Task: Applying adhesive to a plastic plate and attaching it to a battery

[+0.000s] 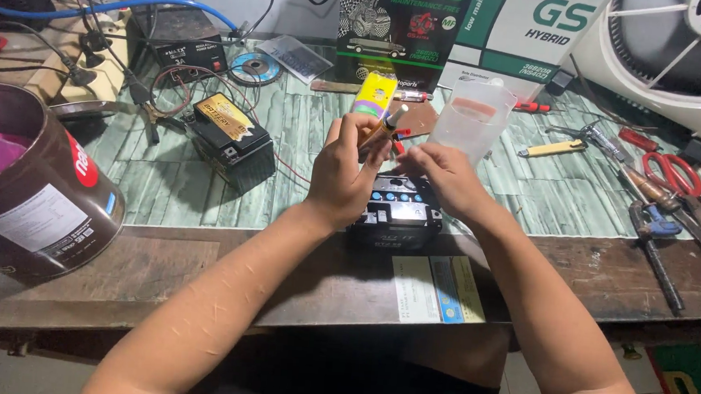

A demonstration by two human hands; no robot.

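Observation:
A small black battery point(399, 215) with blue caps on top sits at the near edge of the workbench. Above it my left hand point(345, 168) grips a slim yellow pen-like tool point(381, 129) with a white tip, held tilted. My right hand point(446, 177) rests on the battery's top right, fingers curled against it; what it pinches is hidden. A clear plastic measuring cup point(473, 117) stands just behind my right hand.
A second black battery point(233, 139) with wired clips lies to the left, a power supply point(182, 40) behind it. A large brown tin point(26, 187) stands far left. Red scissors point(674, 172), pliers point(652, 235) and screwdrivers lie right. Cardboard boxes point(461, 28) stand at the back.

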